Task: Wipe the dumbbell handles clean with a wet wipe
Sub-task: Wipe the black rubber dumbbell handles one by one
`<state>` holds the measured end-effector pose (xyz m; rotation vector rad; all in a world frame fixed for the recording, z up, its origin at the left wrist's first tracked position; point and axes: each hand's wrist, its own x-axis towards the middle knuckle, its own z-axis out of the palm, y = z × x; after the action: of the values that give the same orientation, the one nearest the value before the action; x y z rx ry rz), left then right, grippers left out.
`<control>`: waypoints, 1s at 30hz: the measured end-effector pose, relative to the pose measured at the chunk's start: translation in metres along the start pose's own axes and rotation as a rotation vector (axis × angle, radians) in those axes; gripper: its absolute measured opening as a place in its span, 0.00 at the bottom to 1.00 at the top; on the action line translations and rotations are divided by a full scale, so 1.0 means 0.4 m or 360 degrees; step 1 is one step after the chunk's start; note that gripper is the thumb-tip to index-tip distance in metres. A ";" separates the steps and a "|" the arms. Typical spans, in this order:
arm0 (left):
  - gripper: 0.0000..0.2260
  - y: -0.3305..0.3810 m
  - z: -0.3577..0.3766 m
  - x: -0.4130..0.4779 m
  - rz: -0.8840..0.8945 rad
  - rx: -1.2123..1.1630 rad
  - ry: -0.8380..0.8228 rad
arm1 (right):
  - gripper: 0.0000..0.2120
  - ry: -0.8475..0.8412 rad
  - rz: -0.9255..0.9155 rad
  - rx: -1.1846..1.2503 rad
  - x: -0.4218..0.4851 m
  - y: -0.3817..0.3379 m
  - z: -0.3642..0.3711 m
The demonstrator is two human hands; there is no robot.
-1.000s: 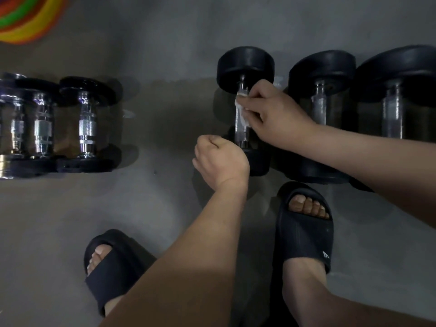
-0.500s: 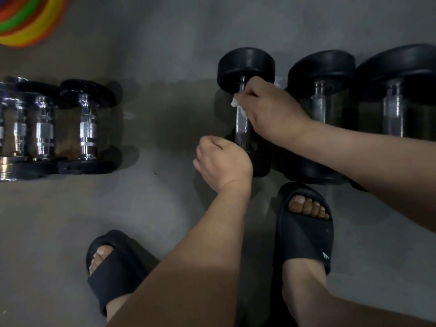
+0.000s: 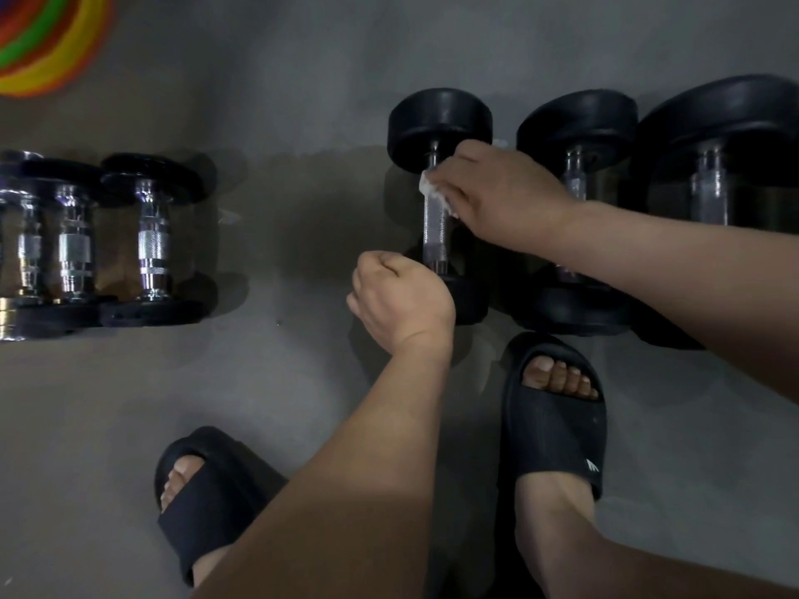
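A black dumbbell (image 3: 439,123) with a knurled chrome handle (image 3: 436,229) lies on the floor, one head far and one near. My right hand (image 3: 501,196) holds a crumpled white wet wipe (image 3: 429,188) against the far end of that handle, just below the far head. My left hand (image 3: 402,300) is curled in a fist at the near head (image 3: 469,298), partly covering it. Nothing shows inside the fist.
Two bigger black dumbbells (image 3: 577,123) (image 3: 726,118) lie to the right, partly under my right forearm. A row of small chrome-handled dumbbells (image 3: 151,239) sits at the left. Coloured rings (image 3: 47,41) are at top left. My feet in black slides (image 3: 555,412) (image 3: 207,499) stand on the grey floor.
My right hand has slid the wipe a little toward the far end of the handle, baring more of the chrome. My left fist has stayed in place.
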<state>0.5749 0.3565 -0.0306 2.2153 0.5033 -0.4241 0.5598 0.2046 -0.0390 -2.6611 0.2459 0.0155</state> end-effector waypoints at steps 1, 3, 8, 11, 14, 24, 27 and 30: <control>0.13 0.000 0.000 0.000 -0.0001 -0.0003 0.0002 | 0.15 0.0021 0.0001 0.0045 -0.005 -0.009 0.000; 0.13 -0.001 -0.002 0.003 -0.0004 -0.0013 0.0000 | 0.15 0.0003 -0.0112 0.0120 -0.024 -0.017 0.010; 0.13 -0.002 -0.002 0.004 0.0001 -0.0015 -0.0004 | 0.12 -0.0007 -0.0056 0.0175 -0.027 -0.001 0.002; 0.13 -0.004 0.001 0.002 0.0000 -0.0008 0.0010 | 0.09 0.0065 0.0111 0.0280 -0.019 -0.011 -0.010; 0.13 -0.003 0.001 0.004 -0.0007 -0.0018 0.0013 | 0.05 0.0060 0.0433 0.0626 -0.020 -0.022 -0.015; 0.13 -0.002 -0.002 0.006 -0.0002 -0.0018 0.0004 | 0.09 0.0006 0.0558 0.1003 -0.021 -0.039 -0.023; 0.13 0.000 -0.002 0.006 -0.0011 -0.0017 0.0008 | 0.09 0.0047 0.0629 0.0733 -0.024 -0.023 -0.013; 0.13 -0.001 -0.001 0.006 -0.0012 -0.0019 0.0007 | 0.09 0.0167 0.0475 0.0494 -0.034 -0.016 -0.001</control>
<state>0.5767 0.3574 -0.0315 2.2040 0.5157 -0.4191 0.5473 0.2122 -0.0350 -2.2986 0.6245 -0.0622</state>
